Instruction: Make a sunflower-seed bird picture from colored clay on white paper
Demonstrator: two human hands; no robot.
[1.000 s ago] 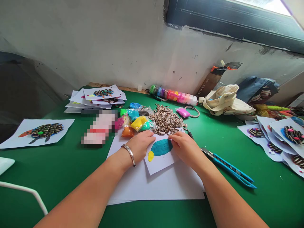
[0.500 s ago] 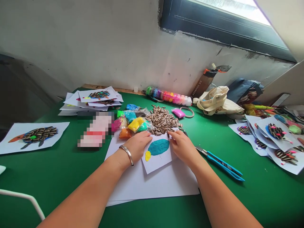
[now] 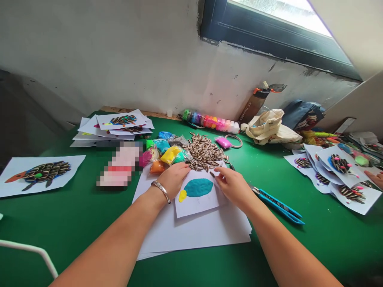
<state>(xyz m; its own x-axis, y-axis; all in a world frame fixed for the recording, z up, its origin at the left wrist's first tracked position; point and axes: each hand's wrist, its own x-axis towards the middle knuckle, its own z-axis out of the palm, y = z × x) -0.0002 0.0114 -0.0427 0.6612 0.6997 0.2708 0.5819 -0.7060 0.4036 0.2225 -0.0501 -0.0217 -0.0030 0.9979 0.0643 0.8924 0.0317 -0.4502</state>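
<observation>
A small white card (image 3: 209,203) carries a flat teal clay oval (image 3: 198,187) with a yellow clay piece (image 3: 182,195) at its lower left. My left hand (image 3: 173,179), wearing a silver bangle, is closed at the card's upper left edge, fingers together. Between the fingertips of my right hand (image 3: 231,183) is a sunflower seed (image 3: 212,174), at the upper right of the teal oval. Just beyond both hands lies a heap of striped sunflower seeds (image 3: 205,151). Larger white sheets (image 3: 191,235) lie under the card.
Bagged coloured clay (image 3: 170,154) sits left of the seeds. A blue utility knife (image 3: 279,205) lies to the right. Seed pictures (image 3: 48,175) are at left, with stacks at back left and right. A bottle (image 3: 254,105) and cloth bag (image 3: 266,125) stand behind. Another person's hand (image 3: 375,178) shows at far right.
The card has turned slightly and moved a little left. My right fingers have drawn back from the heap's edge toward the teal oval with a seed. Another person's hand has appeared at far right.
</observation>
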